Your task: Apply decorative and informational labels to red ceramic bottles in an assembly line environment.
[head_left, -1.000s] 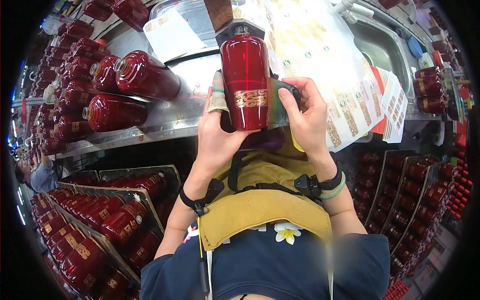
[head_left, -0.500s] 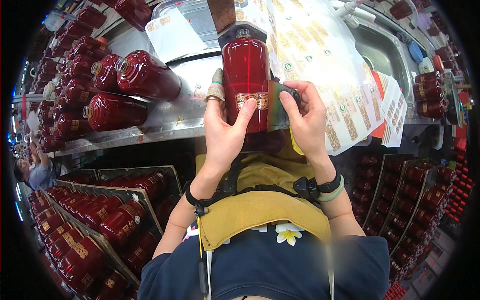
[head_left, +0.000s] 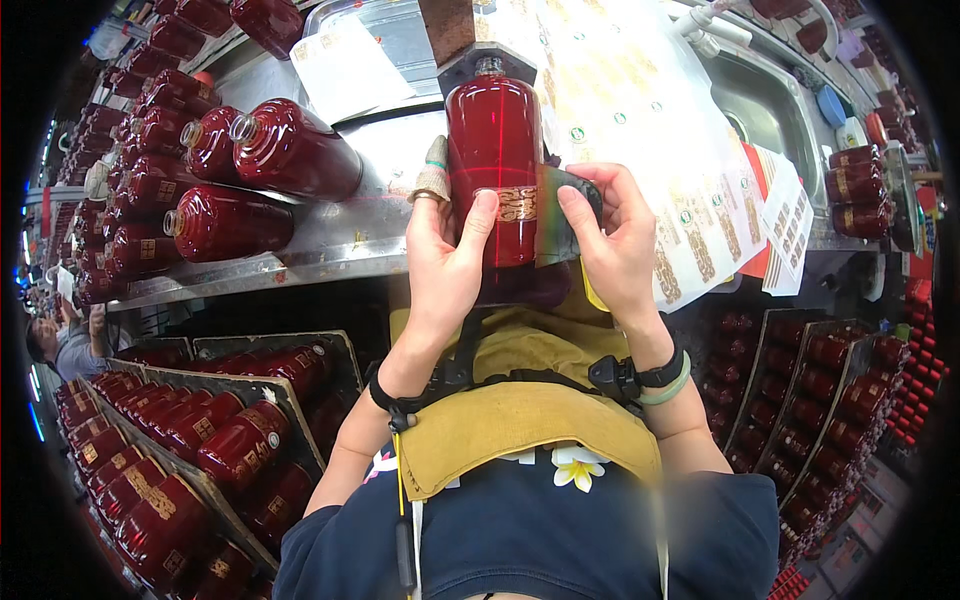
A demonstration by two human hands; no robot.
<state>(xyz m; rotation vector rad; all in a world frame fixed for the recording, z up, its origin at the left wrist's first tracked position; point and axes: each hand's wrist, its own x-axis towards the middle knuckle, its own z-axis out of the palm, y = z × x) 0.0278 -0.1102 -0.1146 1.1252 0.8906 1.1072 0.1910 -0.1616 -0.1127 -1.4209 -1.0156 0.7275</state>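
A deep red glass bottle lies in front of me, its clear neck against a metal stop at the far end. A gold patterned label wraps part of its lower side, and a thin red light line runs lengthwise down it. My left hand grips the bottle's left side, thumb on the glass beside the label; covers sit on its fingertips. My right hand pinches a dark greenish flat pad, its edge against the bottle's right side. Some of its fingers are hidden behind the pad.
Several red bottles lie or stand on the metal bench at left. Gold label sheets spread right of the bottle, beside a steel sink. Crates of bottles flank me below the bench. Another person is at far left.
The bottle has turned slightly, carrying the label rightward. My left thumb has slid off the label to the left. The right hand with the pad has hardly moved.
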